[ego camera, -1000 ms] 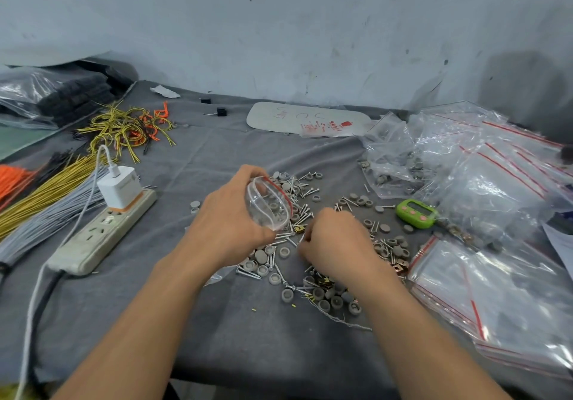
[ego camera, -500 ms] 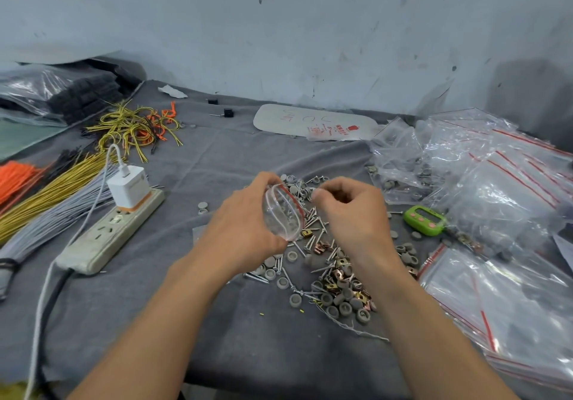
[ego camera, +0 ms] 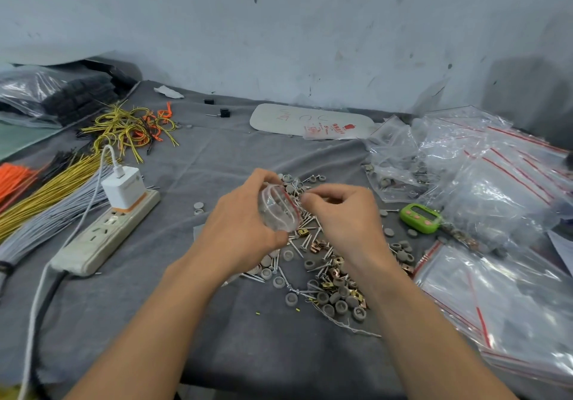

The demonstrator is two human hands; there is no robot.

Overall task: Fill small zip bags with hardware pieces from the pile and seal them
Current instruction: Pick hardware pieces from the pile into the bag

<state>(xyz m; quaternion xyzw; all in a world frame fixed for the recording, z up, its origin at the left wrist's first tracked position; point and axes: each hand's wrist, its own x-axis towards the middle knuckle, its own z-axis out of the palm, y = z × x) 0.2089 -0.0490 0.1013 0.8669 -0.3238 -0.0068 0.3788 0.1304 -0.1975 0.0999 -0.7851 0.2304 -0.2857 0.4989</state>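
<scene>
My left hand (ego camera: 238,232) grips a small clear zip bag (ego camera: 279,210) with a red seal strip, its mouth held open toward the right. My right hand (ego camera: 344,213) is at the bag's mouth with its fingers curled together at the red rim; what they pinch is too small to see. Below both hands the pile of hardware (ego camera: 325,278) lies on the grey cloth: silver screws, grey round caps and brass-coloured clips.
A white power strip (ego camera: 102,235) with a charger (ego camera: 124,187) lies at the left, beside bundles of yellow, grey and orange wires (ego camera: 46,195). A green timer (ego camera: 420,217) and heaps of clear zip bags (ego camera: 496,188) fill the right. A white card (ego camera: 310,120) lies at the back.
My right hand has risen from the pile up to the mouth of the bag. My left hand has kept hold of the open bag.
</scene>
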